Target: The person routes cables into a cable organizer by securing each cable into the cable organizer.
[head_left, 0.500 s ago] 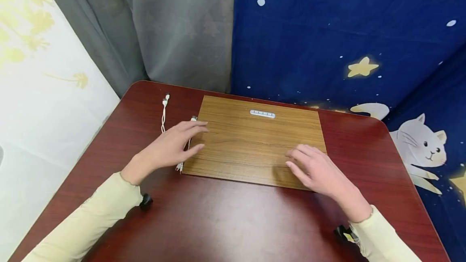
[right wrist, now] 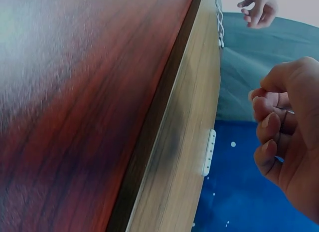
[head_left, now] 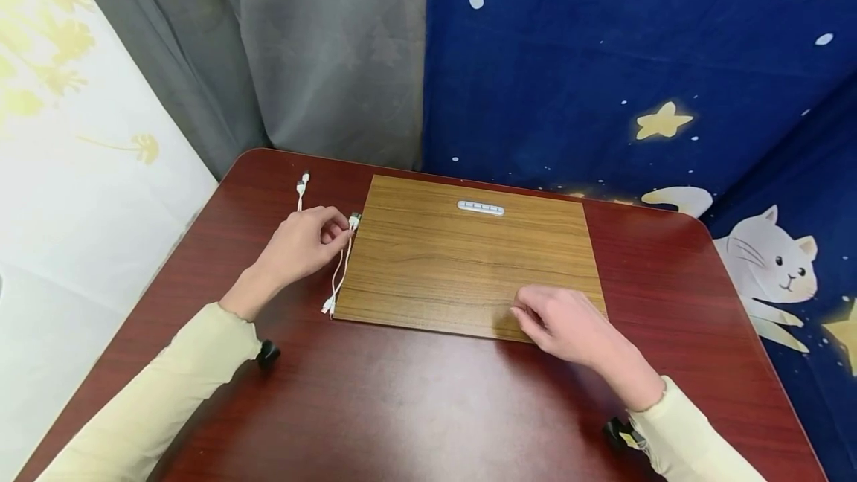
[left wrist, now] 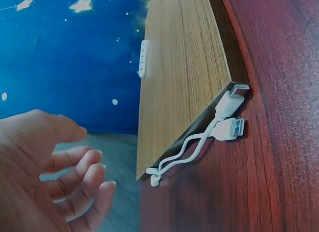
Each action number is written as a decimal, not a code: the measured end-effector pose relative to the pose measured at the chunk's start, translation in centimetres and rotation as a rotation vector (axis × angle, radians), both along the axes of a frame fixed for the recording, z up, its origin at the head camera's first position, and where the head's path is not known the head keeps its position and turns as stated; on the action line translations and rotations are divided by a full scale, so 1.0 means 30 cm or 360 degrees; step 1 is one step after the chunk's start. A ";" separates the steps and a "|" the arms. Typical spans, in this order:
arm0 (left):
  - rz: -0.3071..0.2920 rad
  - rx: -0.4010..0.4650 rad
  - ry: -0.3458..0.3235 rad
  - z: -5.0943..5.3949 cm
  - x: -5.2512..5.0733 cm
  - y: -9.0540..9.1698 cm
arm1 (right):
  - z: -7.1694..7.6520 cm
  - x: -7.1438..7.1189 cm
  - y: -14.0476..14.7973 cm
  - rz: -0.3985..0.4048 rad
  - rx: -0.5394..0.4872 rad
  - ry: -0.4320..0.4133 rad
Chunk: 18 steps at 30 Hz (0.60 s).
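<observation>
Dark red wood-grain table (head_left: 415,393) bears a flat brown wood-grain board (head_left: 455,259). Right hand (head_left: 565,322): loosely curled, empty, over the board's near right. Left hand (head_left: 300,242): loosely curled, thumb apart, empty. Beside it, white two-strand cable (left wrist: 227,107) lies along board's left edge. White slotted plastic strip (head_left: 480,208): on board, near far edge.

Right hand (right wrist: 299,127) loosely curled near wooden board (right wrist: 192,102) bearing white strip (right wrist: 210,152); left hand (right wrist: 261,11) farther off.

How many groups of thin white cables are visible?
2: one group left of the brown rectangular wooden board; another group farther left, partly hidden behind the left hand. Others may be hidden.
</observation>
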State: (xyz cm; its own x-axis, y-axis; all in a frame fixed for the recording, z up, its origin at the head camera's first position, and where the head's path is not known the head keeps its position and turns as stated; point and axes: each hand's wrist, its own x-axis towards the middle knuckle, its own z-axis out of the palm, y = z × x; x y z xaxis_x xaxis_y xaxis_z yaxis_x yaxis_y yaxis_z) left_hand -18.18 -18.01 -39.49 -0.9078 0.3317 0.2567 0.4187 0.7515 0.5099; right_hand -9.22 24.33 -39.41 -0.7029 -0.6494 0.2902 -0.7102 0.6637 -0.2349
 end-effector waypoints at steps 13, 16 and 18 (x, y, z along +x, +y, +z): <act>0.0252 -0.0067 -0.0207 -0.023 -0.067 -0.005 | -0.011 0.026 -0.050 0.0101 0.0046 -0.0091; 0.0291 -0.0082 -0.0235 -0.030 -0.080 -0.004 | -0.007 0.029 -0.053 0.0110 0.0058 -0.0094; 0.0300 -0.0089 -0.0247 -0.034 -0.090 0.000 | -0.005 0.031 -0.055 0.0123 0.0064 -0.0096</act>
State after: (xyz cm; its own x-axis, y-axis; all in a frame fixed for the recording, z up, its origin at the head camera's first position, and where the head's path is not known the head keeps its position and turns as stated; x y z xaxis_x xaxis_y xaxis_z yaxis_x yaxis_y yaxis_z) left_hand -20.89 -18.00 -40.51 -0.9821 0.1622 0.0954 0.1882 0.8377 0.5127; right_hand -8.30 22.67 -39.57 -0.6655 -0.7128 0.2213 -0.7451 0.6170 -0.2532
